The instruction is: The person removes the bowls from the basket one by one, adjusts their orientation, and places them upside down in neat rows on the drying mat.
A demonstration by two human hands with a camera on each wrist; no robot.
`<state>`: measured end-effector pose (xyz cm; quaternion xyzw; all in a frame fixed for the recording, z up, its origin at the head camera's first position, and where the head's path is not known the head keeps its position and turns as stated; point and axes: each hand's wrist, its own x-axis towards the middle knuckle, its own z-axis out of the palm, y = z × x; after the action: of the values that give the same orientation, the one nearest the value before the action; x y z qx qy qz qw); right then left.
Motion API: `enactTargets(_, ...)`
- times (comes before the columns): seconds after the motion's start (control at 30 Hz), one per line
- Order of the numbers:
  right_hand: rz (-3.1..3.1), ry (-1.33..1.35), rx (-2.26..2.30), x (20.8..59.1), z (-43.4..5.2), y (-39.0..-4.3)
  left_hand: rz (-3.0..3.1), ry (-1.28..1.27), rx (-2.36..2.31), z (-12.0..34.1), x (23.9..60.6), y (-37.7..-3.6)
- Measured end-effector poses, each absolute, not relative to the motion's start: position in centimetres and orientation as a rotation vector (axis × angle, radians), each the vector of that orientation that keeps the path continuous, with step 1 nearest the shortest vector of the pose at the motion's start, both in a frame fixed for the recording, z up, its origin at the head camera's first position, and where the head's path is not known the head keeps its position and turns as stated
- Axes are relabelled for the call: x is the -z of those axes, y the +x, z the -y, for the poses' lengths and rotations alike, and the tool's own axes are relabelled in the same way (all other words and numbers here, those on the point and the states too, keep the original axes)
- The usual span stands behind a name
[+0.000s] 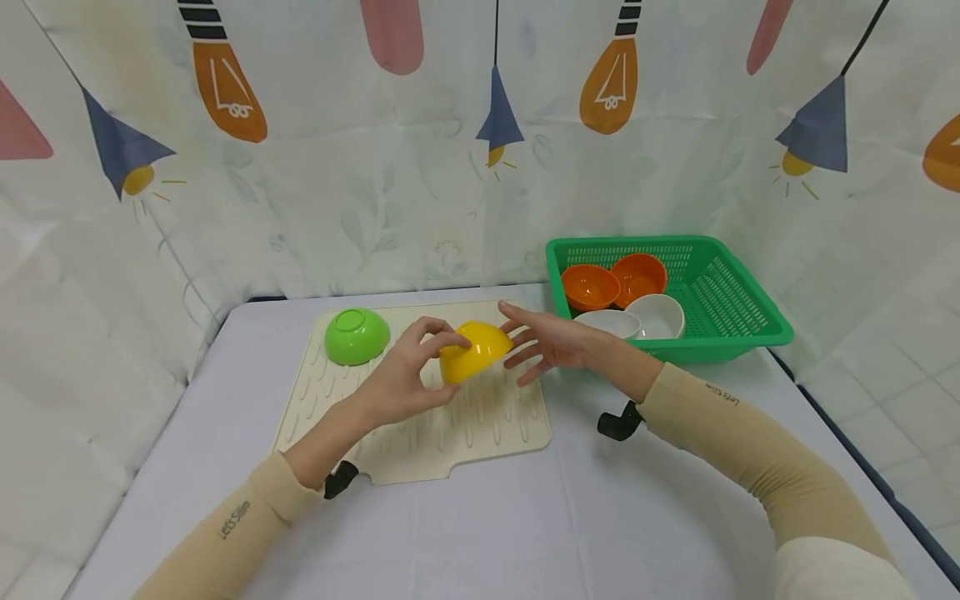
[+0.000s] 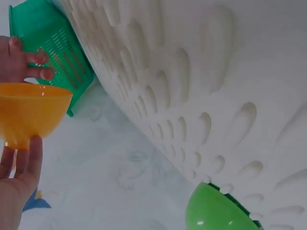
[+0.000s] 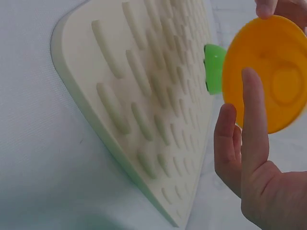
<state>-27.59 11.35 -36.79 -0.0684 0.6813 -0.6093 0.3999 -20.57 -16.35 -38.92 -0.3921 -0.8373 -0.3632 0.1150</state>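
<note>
My left hand (image 1: pixel 401 375) holds a yellow bowl (image 1: pixel 480 350) by its outer side and base, tilted above the cream ridged mat (image 1: pixel 480 425). In the left wrist view the fingers of that hand are against the foot of the bowl (image 2: pixel 36 112). My right hand (image 1: pixel 558 337) is beside the bowl's rim with its fingers spread and straight. In the right wrist view the inside of the yellow bowl (image 3: pixel 283 52) faces this hand (image 3: pixel 261 177); whether they touch I cannot tell. A green bowl (image 1: pixel 357 336) lies upside down on the mat's back left.
At the back right stands a green basket (image 1: pixel 738 340), with two orange bowls (image 1: pixel 590 287) and two white bowls (image 1: pixel 660 318) inside. A white cloth covers the table (image 1: pixel 510 533). Behind it hangs a printed curtain (image 1: pixel 420 192).
</note>
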Motion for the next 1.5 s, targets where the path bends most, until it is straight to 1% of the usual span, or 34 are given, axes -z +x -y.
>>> enactTargets(0.13,-1.722,-0.191,1.518,36.9,-11.2,-27.5,2.338,-1.298,0.734,15.8,38.9,-20.1)
enactTargets(0.27,-1.736,-0.198,1.504,37.0,-10.9,-27.4,2.253,-1.398,0.525,15.3,39.2,-20.0)
enactTargets(0.47,-1.756,-0.231,1.494,37.0,-10.8,-27.2,2.164,-1.451,0.33,14.8,39.5,-20.1)
enactTargets(0.63,-1.772,-0.196,1.504,37.1,-10.7,-27.1,2.133,-1.46,0.273,14.7,39.5,-20.2)
enactTargets(0.77,-1.78,-0.173,1.511,37.2,-10.7,-27.2,2.178,-1.457,0.334,14.8,39.8,-20.4)
enactTargets(0.87,-1.794,-0.162,1.51,37.2,-10.7,-27.2,2.281,-1.426,0.5,15.0,40.1,-20.6)
enactTargets(1.1,-1.821,-0.129,1.503,37.2,-10.4,-27.0,2.523,-1.213,0.887,15.5,40.8,-21.1)
enactTargets(1.27,-1.812,-0.152,1.521,37.3,-10.2,-26.9,2.648,-1.096,0.956,15.2,40.6,-21.2)
enactTargets(1.5,-1.837,-0.22,1.552,37.7,-9.6,-26.9,2.647,-1.051,0.944,15.4,40.4,-21.7)
